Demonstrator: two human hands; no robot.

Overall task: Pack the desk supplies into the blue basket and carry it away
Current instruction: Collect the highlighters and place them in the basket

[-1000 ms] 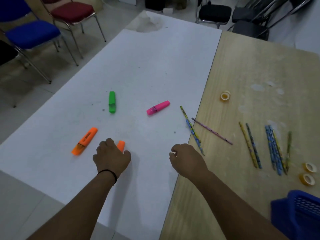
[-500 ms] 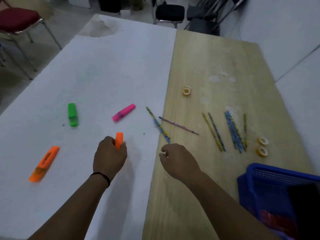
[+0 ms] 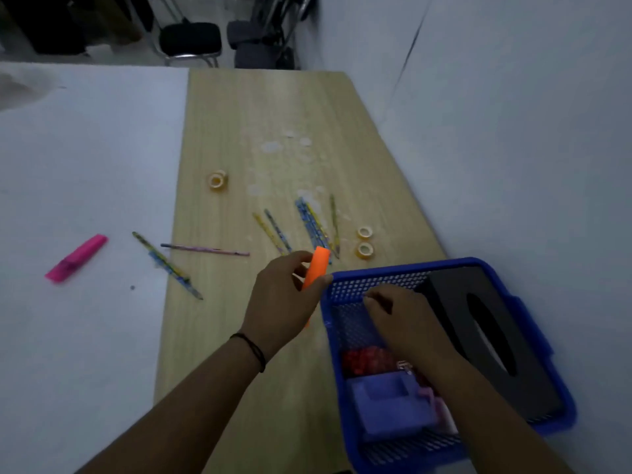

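Plastic mesh forms the blue basket, which sits at the near right of the wooden table. Inside it lie a pale purple box-like item, a cluster of small red pieces and a black tissue box along the right side. The right hand reaches into the basket, fingers curled; whether it holds anything cannot be told. The left hand grips an orange highlighter just beside the basket's left rim. Beyond, patterned pencils and two tape rolls lie near the basket's far edge, another tape roll farther off. Left, a pink highlighter rests on the white table, with two pencils crossing the seam. Chairs stand past the far edge; a wall closes the right.
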